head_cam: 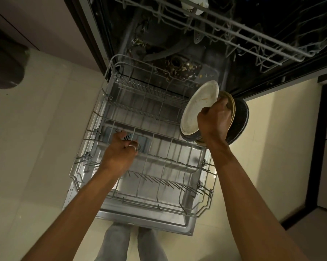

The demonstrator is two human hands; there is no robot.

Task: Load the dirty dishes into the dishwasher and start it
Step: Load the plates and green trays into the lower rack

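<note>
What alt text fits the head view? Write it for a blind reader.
A person's right hand holds a stack of dirty plates over the pulled-out, empty lower dishwasher rack, while the left hand reaches into the rack. The upper rack shows above.

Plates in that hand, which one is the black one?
The speckled black plate is the one at the back of the stack in the right hand, farthest right. The white plate faces the lower rack; a tan plate sits between them.
</note>
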